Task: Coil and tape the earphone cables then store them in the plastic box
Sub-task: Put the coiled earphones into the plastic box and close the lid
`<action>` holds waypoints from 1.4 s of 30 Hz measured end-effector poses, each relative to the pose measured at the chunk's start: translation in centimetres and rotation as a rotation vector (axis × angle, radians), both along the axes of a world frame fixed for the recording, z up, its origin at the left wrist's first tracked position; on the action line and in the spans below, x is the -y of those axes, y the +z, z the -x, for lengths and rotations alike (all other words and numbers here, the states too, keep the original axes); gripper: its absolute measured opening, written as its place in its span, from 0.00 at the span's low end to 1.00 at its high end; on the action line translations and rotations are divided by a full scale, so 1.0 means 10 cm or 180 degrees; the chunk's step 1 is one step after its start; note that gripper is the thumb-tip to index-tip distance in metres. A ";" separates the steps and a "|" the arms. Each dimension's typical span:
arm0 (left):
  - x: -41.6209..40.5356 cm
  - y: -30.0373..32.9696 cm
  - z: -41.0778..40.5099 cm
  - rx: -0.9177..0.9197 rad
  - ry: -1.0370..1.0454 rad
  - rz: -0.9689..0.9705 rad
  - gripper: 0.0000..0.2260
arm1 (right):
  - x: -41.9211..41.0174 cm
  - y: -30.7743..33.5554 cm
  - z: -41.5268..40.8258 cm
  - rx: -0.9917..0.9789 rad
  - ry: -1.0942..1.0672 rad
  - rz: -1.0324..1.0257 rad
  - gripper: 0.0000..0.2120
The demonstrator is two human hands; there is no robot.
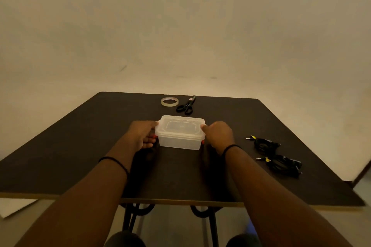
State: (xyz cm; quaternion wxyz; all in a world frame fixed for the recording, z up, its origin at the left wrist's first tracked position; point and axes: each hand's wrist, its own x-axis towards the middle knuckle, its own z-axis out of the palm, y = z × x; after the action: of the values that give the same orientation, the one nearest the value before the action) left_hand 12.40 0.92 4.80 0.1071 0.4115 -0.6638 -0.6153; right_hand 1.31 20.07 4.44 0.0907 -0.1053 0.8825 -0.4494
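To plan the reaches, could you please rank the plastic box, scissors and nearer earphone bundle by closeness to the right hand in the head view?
1. plastic box, touching the right hand
2. nearer earphone bundle, to its right
3. scissors, beyond the box

Dark table [80, 156], plain wall [180, 26]

So the plastic box [180, 132] is a clear rectangular tub with its lid on, small red clips at both ends, sitting upright mid-table and looks empty inside. Off to its right, well apart, are two bundles of black earphone cable: the farther one [264, 144] and the nearer one [283, 165], just beside each other, each loosely bunched with a jack plug and a yellow tag poking out left.
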 end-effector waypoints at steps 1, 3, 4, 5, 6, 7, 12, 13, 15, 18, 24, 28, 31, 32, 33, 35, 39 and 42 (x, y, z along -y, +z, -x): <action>-0.01 -0.02 -0.01 -0.0030 0.0016 0.0045 0.12 | 0.02 0.00 0.00 0.0513 -0.0056 0.0251 0.15; -0.03 -0.04 -0.01 -0.0085 0.0054 0.0094 0.12 | 0.03 0.02 0.00 0.1213 -0.0098 0.0804 0.17; -0.04 -0.05 0.00 -0.0111 0.0080 0.0120 0.12 | 0.03 0.04 0.02 0.1392 -0.0074 0.0948 0.17; -0.03 -0.05 0.00 -0.0129 0.0098 0.0144 0.11 | 0.02 0.05 0.03 0.1530 -0.0050 0.1033 0.17; -0.03 -0.05 0.02 -0.0134 0.0117 0.0163 0.11 | 0.01 0.04 0.06 0.1612 -0.0042 0.1051 0.17; -0.03 -0.05 0.03 -0.0140 0.0140 0.0185 0.11 | 0.01 0.05 0.09 0.1612 -0.0065 0.1011 0.18; -0.04 -0.04 0.11 -0.0225 0.0329 0.0460 0.07 | 0.04 0.06 0.26 0.0636 -0.0208 0.0199 0.16; -0.05 -0.04 0.13 -0.0224 0.0369 0.0480 0.07 | 0.04 0.07 0.27 0.0503 -0.0189 0.0088 0.15; -0.07 -0.03 0.14 -0.0179 0.0471 0.0544 0.07 | 0.06 0.07 0.28 0.0099 -0.0144 -0.0294 0.15; -0.05 -0.03 0.19 -0.0058 0.0470 0.1114 0.07 | 0.08 0.13 0.24 -0.0545 -0.0068 -0.0849 0.14; -0.10 0.08 0.17 0.0071 0.0600 0.1578 0.10 | 0.09 0.28 0.15 -0.1020 0.0009 -0.1124 0.08; -0.11 0.07 0.09 -0.0146 0.0583 0.1669 0.12 | 0.06 0.30 0.13 -0.0877 0.0032 -0.0557 0.13; -0.11 0.10 0.09 0.0001 0.0732 0.1678 0.13 | 0.06 0.36 0.06 -0.0049 0.0128 0.0727 0.11; -0.11 0.10 0.09 -0.0039 0.0813 0.1647 0.14 | 0.05 0.41 0.03 0.0465 0.0257 0.1202 0.09; -0.11 0.09 0.10 -0.0199 0.0854 0.1618 0.14 | 0.02 0.48 -0.01 0.0957 0.0465 0.1606 0.08; -0.13 0.09 0.12 -0.0572 0.0873 0.1634 0.14 | -0.07 0.60 -0.02 0.1366 0.0810 0.2163 0.09; -0.15 0.08 0.17 0.0030 0.0578 0.2044 0.14 | -0.24 0.74 0.15 0.0331 0.0616 0.2511 0.08; -0.14 0.05 0.17 0.0903 0.0275 0.2100 0.11 | -0.38 0.65 0.29 -0.1443 0.0390 0.1533 0.08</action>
State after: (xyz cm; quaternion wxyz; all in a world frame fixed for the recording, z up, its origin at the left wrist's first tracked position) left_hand 10.70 2.34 5.33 0.1668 0.4638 -0.8169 -0.2996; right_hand -1.59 23.86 10.96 -0.1085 -0.2738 0.7407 -0.6038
